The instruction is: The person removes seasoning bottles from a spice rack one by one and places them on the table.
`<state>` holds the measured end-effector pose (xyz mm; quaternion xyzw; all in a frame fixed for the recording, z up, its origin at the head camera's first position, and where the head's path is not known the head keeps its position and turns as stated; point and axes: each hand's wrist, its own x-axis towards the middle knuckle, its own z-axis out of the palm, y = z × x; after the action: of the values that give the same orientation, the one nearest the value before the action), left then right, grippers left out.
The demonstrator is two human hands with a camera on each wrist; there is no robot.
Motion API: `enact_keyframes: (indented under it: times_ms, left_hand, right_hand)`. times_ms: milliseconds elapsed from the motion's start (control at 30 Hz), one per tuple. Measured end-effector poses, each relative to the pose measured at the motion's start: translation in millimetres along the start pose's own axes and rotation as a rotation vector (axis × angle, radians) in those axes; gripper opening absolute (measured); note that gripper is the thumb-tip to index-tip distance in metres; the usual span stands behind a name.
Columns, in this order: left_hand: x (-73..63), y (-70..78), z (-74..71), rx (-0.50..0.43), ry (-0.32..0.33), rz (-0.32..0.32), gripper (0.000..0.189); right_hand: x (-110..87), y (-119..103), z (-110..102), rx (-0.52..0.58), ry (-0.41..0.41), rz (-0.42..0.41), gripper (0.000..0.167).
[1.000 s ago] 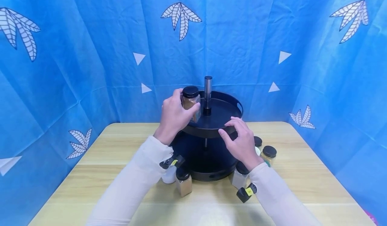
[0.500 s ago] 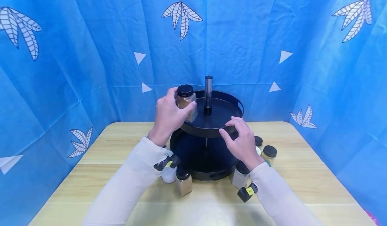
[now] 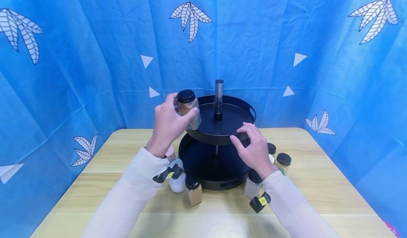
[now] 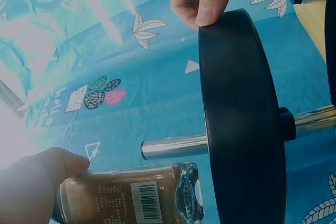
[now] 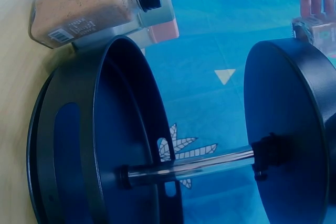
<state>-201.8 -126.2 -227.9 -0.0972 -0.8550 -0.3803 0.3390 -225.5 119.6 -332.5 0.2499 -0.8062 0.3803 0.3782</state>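
Observation:
My left hand [image 3: 166, 123] grips a spice jar [image 3: 187, 107] with a black lid and brown powder inside, thumb across its near side. It is raised at the left edge of the black upper tray [image 3: 233, 112] of a two-tier stand; a barcode label faces the left wrist camera. At the front right of that tray, my right hand [image 3: 257, 149] holds the rim between thumb and fingers. A chrome post [image 3: 219, 96] rises through the middle. Beneath lies the wider lower tray [image 3: 216, 170], with nothing on its visible floor.
A brown-powder jar [image 3: 193, 193] and a white container [image 3: 178, 181] stand front left of the stand, a pinkish one [image 3: 170, 154] behind. On the right are a pale-powder jar [image 3: 252, 186] and a black-lidded jar [image 3: 283, 162], others partly behind my hand. A blue curtain [image 3: 254, 36] surrounds the table.
My left hand has moved left with the spice jar, from over the upper tray to its left edge, uncovering containers beneath the wrist. My right hand has stayed at the rim.

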Motion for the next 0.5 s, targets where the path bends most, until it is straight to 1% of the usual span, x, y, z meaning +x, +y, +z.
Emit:
enact_keyframes:
  times_ms: [133, 333, 500]
  left_hand:
    - [-1.6, -3.5, -3.3, 0.007, 0.005, -0.002, 0.059]
    - [-3.3, -8.5, -7.9, 0.023, 0.037, 0.015, 0.058]
    - [-5.4, -13.0, -11.3, 0.031, 0.038, 0.009, 0.058]
  right_hand:
    - [0.2, 0.8, 0.4, 0.001, -0.003, 0.003, 0.022]
    - [0.3, 1.3, 0.8, 0.002, -0.007, 0.009, 0.023]
    - [0.8, 2.0, 0.7, -0.001, -0.012, 0.009, 0.024]
